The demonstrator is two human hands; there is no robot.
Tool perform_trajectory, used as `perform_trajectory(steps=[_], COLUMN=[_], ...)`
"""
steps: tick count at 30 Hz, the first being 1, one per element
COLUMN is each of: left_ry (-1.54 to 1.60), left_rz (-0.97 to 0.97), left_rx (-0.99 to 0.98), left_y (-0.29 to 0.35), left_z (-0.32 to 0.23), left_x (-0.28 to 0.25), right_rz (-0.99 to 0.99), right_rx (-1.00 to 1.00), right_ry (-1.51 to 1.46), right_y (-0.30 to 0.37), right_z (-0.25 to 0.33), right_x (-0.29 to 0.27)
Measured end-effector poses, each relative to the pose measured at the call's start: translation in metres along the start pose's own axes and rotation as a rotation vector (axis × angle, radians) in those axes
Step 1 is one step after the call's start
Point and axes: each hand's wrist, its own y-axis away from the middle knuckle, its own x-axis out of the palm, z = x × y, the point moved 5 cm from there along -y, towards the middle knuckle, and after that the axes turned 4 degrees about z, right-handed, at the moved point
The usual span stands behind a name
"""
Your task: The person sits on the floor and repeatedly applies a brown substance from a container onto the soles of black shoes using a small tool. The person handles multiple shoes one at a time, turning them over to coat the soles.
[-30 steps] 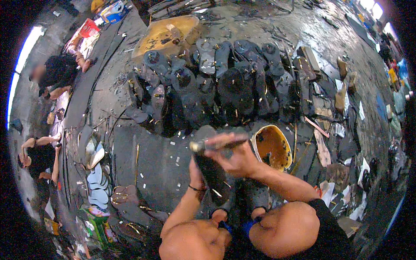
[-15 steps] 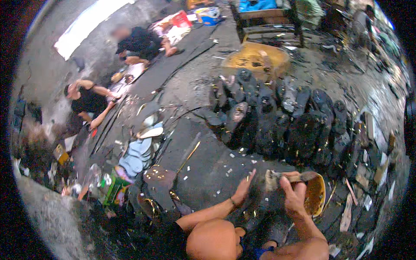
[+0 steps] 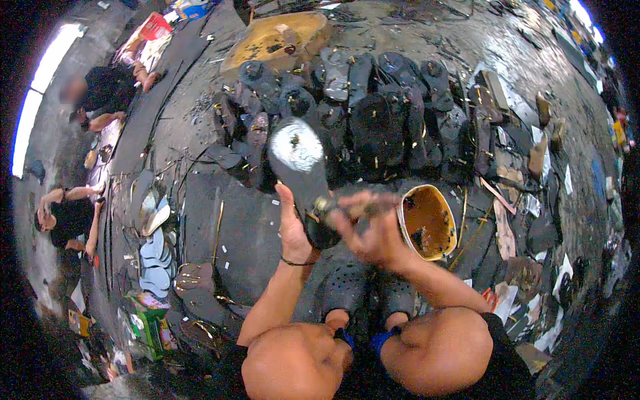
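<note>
My left hand (image 3: 295, 233) holds up a black shoe sole (image 3: 312, 175), gripping its lower end. A bright wet-looking sheen covers the wide upper end of the sole. My right hand (image 3: 373, 230) is closed around a brush (image 3: 380, 201) with a dark handle. The brush's pale bristle end lies at the narrow lower part of the sole and seems to touch it. Just right of my right hand stands a yellowish tub (image 3: 454, 230) with brown, smeared insides and dark clumps.
Rows of black soles and sandals (image 3: 380, 123) lie ahead. Behind them sits a large yellow, stained basin (image 3: 237, 55). A stack of grey-blue soles (image 3: 155, 263) lies left, beside a green box (image 3: 147, 327). Two people (image 3: 70, 217) sit farther left. Scraps litter the right side.
The view has swung to the right. My brush has moved from beside the tub leftward to the sole, whose broad face now shows in my left hand.
</note>
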Motion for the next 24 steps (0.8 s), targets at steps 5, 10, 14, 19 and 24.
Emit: perform_trajectory(steps=[5, 10, 14, 19, 24], left_ry=[-0.031, 0.195, 0.011, 0.056, -0.071], left_rz=[0.103, 0.243, 0.135, 0.194, -0.152], left_rx=[0.003, -0.158, 0.008, 0.071, -0.007], left_y=[-0.009, 0.003, -0.007, 0.001, -0.005], left_z=[0.000, 0.019, 0.006, -0.009, 0.029], left_x=[0.010, 0.013, -0.004, 0.010, -0.058], right_rz=[0.010, 0.181, -0.008, 0.055, 0.119], right_rx=[0.348, 0.017, 0.323, 0.346, 0.315], right_ry=[-0.164, -0.561, -0.385, -0.125, -0.274], right_y=[-0.010, -0.008, 0.002, 0.015, 0.028], right_z=[-0.040, 0.031, -0.018, -0.064, -0.022], right_x=[-0.007, 0.008, 0.010, 0.001, 0.036])
